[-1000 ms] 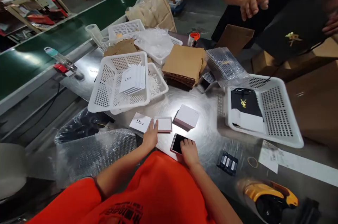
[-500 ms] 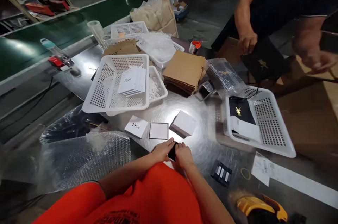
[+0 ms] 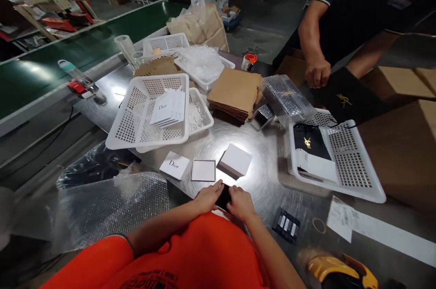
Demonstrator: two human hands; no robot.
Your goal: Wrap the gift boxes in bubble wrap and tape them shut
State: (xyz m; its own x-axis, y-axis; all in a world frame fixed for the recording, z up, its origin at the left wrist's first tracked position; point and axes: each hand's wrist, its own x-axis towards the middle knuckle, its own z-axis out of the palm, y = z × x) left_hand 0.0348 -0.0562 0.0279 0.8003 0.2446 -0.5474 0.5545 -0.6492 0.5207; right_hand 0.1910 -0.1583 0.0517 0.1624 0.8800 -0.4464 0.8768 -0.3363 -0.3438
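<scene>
Both my hands meet at the near edge of the shiny metal table [image 3: 265,175]. My left hand [image 3: 208,196] and my right hand [image 3: 240,202] are closed on a small black flat item [image 3: 225,196] held between them. Just beyond lie a small white box base [image 3: 203,170], its white lid [image 3: 235,161] and a white Dior card [image 3: 174,165]. My orange shirt fills the bottom of the view.
White baskets: one with Dior cards [image 3: 149,112], one with black pouches [image 3: 340,161]. Brown envelopes [image 3: 236,91], bubble wrap [image 3: 112,207], a black palette [image 3: 286,225], a rubber band [image 3: 319,225], a yellow tape gun [image 3: 337,271]. Another person's hand [image 3: 317,73] holds a black bag [image 3: 347,98].
My left hand left the white box base and joined my right hand on the black item, which is now lifted between both. The other person lowered a black bag toward the table.
</scene>
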